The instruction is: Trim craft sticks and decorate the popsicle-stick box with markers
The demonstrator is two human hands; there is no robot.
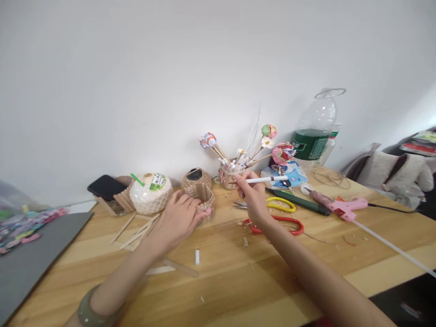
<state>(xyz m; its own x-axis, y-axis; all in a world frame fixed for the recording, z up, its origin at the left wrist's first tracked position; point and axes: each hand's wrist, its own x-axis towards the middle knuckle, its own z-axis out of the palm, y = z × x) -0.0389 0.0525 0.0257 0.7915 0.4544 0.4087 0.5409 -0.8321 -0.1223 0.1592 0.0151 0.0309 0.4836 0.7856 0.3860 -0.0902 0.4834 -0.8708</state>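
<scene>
My left hand is closed on the near rim of a small container with a ribbed, light-brown wall, its fingers reaching over the edge. A bit of pink shows at the rim by my fingertips. In my right hand is a slim white marker with a brown band, pinched between thumb and fingers and lying almost level, its brown tip pointing left. A white cap lies on the table below. Flat wooden craft sticks lie to the left, partly under my left forearm.
Behind stand a white coconut, a phone in a stick holder, twine, a jar of paper flowers and a large bottle. Red-and-yellow scissors, a green cutter and a pink glue gun lie right.
</scene>
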